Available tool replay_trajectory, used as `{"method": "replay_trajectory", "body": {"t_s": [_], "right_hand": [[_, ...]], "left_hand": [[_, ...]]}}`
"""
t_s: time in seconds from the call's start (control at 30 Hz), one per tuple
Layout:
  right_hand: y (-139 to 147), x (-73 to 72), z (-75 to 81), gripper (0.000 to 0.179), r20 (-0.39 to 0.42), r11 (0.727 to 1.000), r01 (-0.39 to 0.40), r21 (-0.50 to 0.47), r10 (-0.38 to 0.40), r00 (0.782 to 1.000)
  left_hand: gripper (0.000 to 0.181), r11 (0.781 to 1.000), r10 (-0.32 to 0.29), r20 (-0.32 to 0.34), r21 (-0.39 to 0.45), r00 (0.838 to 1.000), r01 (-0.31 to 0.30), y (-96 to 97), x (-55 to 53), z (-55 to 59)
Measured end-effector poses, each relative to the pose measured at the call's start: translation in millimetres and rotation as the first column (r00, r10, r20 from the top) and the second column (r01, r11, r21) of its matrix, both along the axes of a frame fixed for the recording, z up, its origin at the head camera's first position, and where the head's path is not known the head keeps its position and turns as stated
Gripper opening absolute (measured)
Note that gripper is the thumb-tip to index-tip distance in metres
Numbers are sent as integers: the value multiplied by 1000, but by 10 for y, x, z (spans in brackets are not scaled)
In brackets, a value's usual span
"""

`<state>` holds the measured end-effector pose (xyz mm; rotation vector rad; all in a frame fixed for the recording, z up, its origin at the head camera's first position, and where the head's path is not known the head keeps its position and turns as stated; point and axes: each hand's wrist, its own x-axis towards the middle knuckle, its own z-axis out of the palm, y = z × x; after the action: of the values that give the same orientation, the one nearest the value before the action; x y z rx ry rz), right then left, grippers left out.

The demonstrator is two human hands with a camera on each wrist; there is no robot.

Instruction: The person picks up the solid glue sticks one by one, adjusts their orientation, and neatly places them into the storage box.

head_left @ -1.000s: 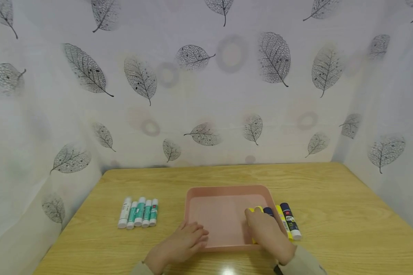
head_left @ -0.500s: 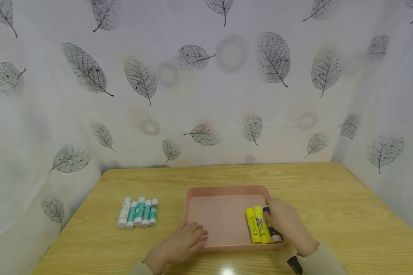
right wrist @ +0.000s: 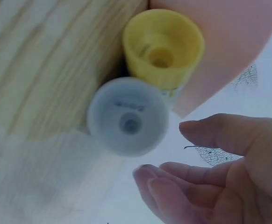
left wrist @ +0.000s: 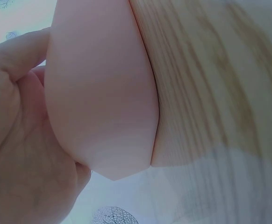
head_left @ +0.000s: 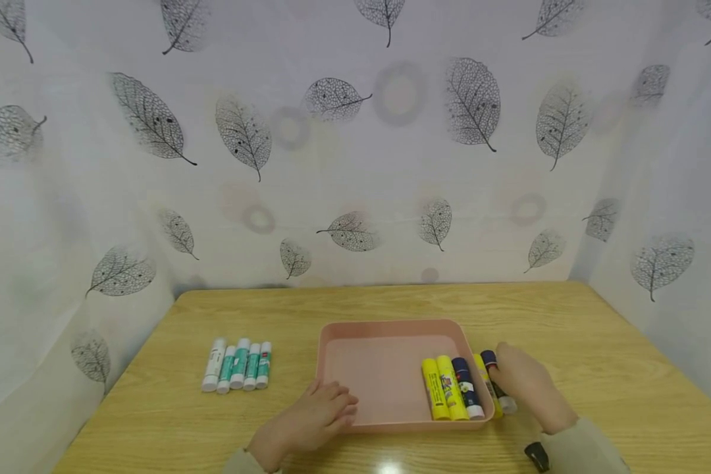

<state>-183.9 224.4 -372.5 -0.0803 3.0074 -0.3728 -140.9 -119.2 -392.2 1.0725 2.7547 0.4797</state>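
My left hand [head_left: 314,415] lies over the front left rim of a pink tray [head_left: 367,429], fingers hooked inside; the left wrist view shows the palm beside the tray's outer wall [left wrist: 103,98]. My right hand [head_left: 524,378] is right of the tray, at a dark blue glue stick with a white base [head_left: 507,403]. In the right wrist view its thumb and fingers stand apart, close to the white base [right wrist: 101,116]. A yellow glue stick [right wrist: 164,44] lies between it and the tray. Inside the tray, two yellow glue sticks [head_left: 447,388] and a dark blue one [head_left: 469,388] lie side by side.
Several white and green glue sticks [head_left: 237,365] lie in a row on the wooden table [head_left: 284,306], left of the tray. A leaf-print curtain [head_left: 355,164] hangs behind and at both sides. A black object [head_left: 536,455] shows by the right sleeve.
My right hand has let go of the dark blue glue stick in the tray's right end and moved right, over the wall, to the dark blue one outside. The left hand stays put.
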Motion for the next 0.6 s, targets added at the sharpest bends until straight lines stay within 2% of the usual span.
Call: {"method": "replay_trajectory", "body": {"t_s": [0.27, 0.6], "right_hand": [[24, -28, -72, 31, 92, 999, 31, 27, -33, 995], [48, -41, -73, 32, 104, 1000, -7, -1, 7, 995]], "left_hand": [[36, 1000, 8, 0, -8, 1000, -8, 0, -4, -16], [37, 1000, 9, 6, -8, 1000, -9, -2, -4, -18]]}}
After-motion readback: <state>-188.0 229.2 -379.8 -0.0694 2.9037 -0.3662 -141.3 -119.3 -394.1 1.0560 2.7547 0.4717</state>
